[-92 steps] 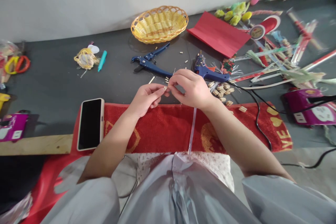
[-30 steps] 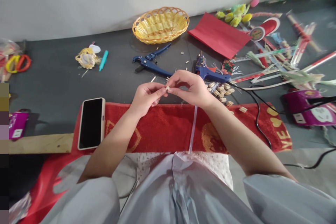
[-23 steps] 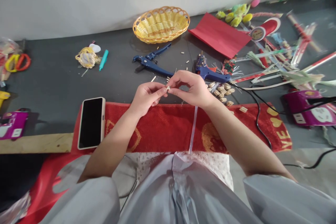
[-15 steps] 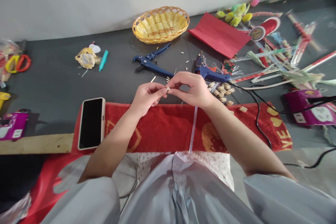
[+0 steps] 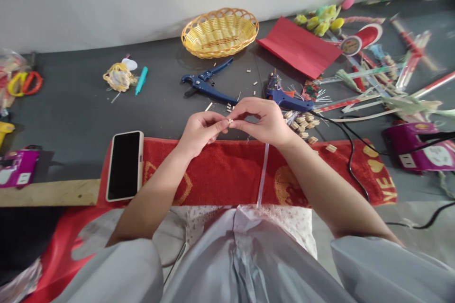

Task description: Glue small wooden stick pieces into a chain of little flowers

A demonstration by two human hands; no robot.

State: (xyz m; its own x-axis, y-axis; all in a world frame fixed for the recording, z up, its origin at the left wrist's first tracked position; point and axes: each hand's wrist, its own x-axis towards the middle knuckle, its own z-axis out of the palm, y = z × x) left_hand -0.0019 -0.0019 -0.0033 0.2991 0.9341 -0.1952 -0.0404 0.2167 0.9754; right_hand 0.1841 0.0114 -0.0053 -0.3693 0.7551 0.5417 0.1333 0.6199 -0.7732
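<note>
Pinching a tiny pale wooden piece [image 5: 230, 121] between them, the left hand [image 5: 201, 131] and the right hand [image 5: 263, 120] meet fingertip to fingertip just above the far edge of a red towel [image 5: 216, 175]; the piece is light tan, short and blocky, mostly hidden by the fingers, so its exact shape cannot be told; both hands are closed on it, thumbs against forefingers. A clear thin strip [image 5: 262, 175] runs from under the right hand down toward the person's lap. Just right of the right hand lies a heap of similar wooden bits [image 5: 302, 123] on the dark table [image 5: 78, 104]; beyond the hands are blue pliers [image 5: 208, 86] and a blue glue gun [image 5: 284, 97], its black cord [image 5: 350, 161] trailing across the towel. A phone [image 5: 124, 165] rests on the towel's left end; farther back stand a yellow basket [image 5: 219, 32] and a sheet of red paper [image 5: 298, 47].
</note>
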